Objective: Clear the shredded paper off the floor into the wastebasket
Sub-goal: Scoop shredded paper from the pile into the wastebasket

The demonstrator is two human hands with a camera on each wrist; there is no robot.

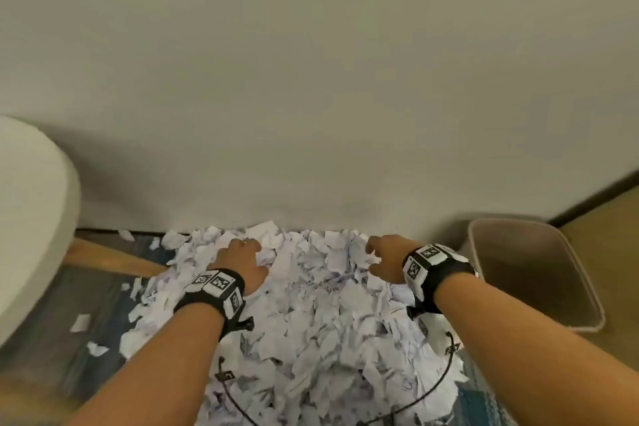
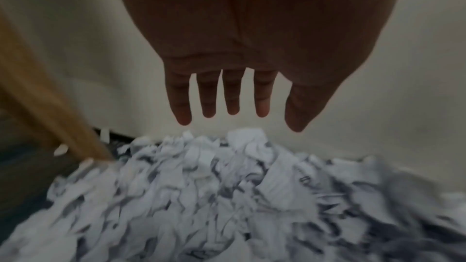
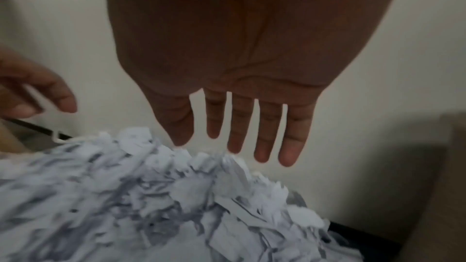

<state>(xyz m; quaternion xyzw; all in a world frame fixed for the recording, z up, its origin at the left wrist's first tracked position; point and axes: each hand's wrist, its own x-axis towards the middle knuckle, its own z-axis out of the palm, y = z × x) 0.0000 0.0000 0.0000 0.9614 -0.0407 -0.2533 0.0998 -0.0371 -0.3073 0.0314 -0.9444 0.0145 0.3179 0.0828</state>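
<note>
Against the pale wall (image 1: 311, 79), shredded paper (image 1: 304, 315) heaps at lower centre, light and loose, best scooped from beneath by the empty, spread-fingered left hand (image 1: 242, 261) and right hand (image 1: 385, 258), wastebasket (image 1: 587, 304) lower right.

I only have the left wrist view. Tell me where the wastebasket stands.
Observer: The wastebasket stands on the person's right, against the wall, beside the shredded paper.
Operator: Report what is in it.
Observer: Its inside looks bare in the head view; no scraps show.
Operator: Describe the right hand.
Observer: The right hand hovers over the pile's far edge, fingers straight and spread, holding nothing.
Operator: Name any strays.
Observer: Loose scraps lie on the floor left of the pile.
</note>
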